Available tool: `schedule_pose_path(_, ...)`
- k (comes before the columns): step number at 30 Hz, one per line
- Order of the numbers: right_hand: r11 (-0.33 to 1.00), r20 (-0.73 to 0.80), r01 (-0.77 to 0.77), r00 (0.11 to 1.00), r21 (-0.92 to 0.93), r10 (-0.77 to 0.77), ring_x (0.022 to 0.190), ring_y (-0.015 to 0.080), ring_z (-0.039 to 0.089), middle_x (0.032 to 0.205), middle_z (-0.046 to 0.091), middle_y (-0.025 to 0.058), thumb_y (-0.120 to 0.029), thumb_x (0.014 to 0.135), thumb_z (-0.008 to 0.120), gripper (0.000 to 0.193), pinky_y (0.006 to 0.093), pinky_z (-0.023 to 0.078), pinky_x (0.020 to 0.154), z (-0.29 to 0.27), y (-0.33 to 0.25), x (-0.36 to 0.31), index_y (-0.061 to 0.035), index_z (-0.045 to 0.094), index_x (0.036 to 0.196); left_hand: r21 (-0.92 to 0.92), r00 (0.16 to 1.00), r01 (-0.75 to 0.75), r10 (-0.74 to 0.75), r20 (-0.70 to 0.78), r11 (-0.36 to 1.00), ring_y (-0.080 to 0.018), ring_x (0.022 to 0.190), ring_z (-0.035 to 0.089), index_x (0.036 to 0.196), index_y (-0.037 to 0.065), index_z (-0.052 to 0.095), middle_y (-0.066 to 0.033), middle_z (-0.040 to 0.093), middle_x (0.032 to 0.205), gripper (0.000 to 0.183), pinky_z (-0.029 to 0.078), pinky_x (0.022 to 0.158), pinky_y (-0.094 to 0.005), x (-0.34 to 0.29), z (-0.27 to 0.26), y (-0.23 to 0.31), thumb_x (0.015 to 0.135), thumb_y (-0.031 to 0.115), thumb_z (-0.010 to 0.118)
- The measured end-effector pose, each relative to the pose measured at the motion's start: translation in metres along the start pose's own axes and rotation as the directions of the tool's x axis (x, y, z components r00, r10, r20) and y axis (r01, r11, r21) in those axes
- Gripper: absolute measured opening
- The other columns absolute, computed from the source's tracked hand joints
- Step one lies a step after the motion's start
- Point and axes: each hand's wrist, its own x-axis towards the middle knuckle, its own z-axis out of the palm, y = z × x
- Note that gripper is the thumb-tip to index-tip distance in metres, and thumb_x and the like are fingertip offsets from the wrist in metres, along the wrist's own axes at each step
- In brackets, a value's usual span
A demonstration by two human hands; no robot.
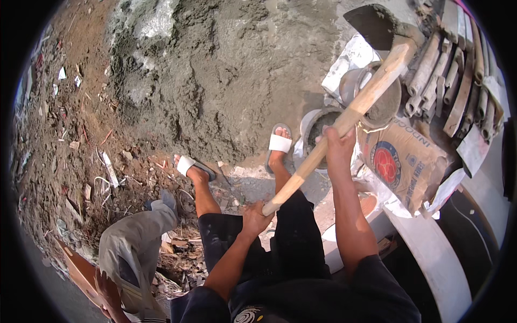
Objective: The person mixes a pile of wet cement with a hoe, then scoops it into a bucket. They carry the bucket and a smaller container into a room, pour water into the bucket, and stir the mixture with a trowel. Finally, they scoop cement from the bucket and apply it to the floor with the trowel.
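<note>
Gripping the wooden handle [344,118] with both hands, the person stands at the edge of a grey mortar pile [226,70]. Left hand [254,217] is closed around the handle's butt end, low and near the body; right hand [338,144] is wrapped around it further up. The handle slants up to the right, ending in a dark hoe blade [372,24] raised above two pans [377,94] of mortar. A cement sack [404,161] lies just right of the right forearm. Both feet wear white sandals [279,142]. Lower left, another person's bent leg [137,237] comes in.
</note>
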Motion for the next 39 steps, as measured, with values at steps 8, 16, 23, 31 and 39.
schedule_pose_path(8,0.993,0.375,-0.077,0.921,-0.087,0.104,0.063,0.0183,0.060,0.082,0.057,0.0105,-0.025,0.080,0.066,0.041,0.0331,0.050,0.053,0.263,0.032,0.108,0.0044,0.049,0.104,-0.511,0.957,0.030,-0.172,-0.233,0.859,-0.0278,0.063,0.065,0.107,-0.001,0.053,-0.0158,0.064,0.071,0.045,0.051,0.059,-0.0375,0.044,-0.138,0.001,0.084,0.033,0.072)
schedule_pose_path(16,0.693,0.447,-0.223,0.622,-0.686,0.643,0.094,0.0348,0.067,0.100,0.066,0.0289,-0.032,0.081,0.061,0.050,0.0390,0.052,0.081,0.334,0.174,-0.037,0.0114,0.062,0.105,-0.703,0.814,0.507,-0.545,0.200,0.499,-0.0113,0.054,0.053,0.124,-0.005,0.043,-0.0067,0.059,0.072,0.056,0.046,0.054,-0.0275,-0.050,-0.185,0.005,0.091,0.033,0.066)
schedule_pose_path(23,0.711,0.456,-0.303,0.597,-0.635,0.661,0.075,0.0333,0.070,0.081,0.068,0.0226,-0.028,0.076,0.064,0.039,0.0414,0.054,0.070,0.302,0.157,-0.055,0.0075,0.066,0.092,-0.818,0.920,0.364,-0.310,0.240,0.445,-0.0189,0.105,0.056,0.148,0.000,0.016,-0.0130,0.053,0.118,0.080,0.046,0.089,-0.0304,-0.077,-0.221,0.062,0.085,0.014,0.063)
schedule_pose_path(31,0.758,0.421,-0.629,0.649,-0.172,0.634,0.057,0.0234,0.062,0.071,0.061,0.0136,-0.028,0.079,0.066,0.035,0.0360,0.052,0.053,0.133,0.052,-0.051,0.0042,0.061,0.093,-0.686,0.902,0.316,0.017,0.432,0.655,-0.0261,0.101,0.064,0.146,-0.005,-0.010,-0.0268,0.057,0.117,0.105,0.053,0.083,-0.0338,-0.138,-0.212,0.164,0.084,0.014,0.073)
schedule_pose_path(39,0.828,0.055,-0.542,0.840,0.143,0.540,0.052,0.0156,0.056,0.072,0.056,0.0064,-0.026,0.084,0.063,0.033,0.0276,0.046,0.048,-0.051,-0.081,-0.128,0.0026,0.054,0.099,-0.289,0.527,0.105,0.193,0.828,0.952,-0.0402,0.089,0.067,0.148,-0.003,-0.004,-0.0292,0.063,0.104,0.107,0.052,0.085,-0.0372,-0.210,-0.258,0.211,0.083,0.044,0.068)
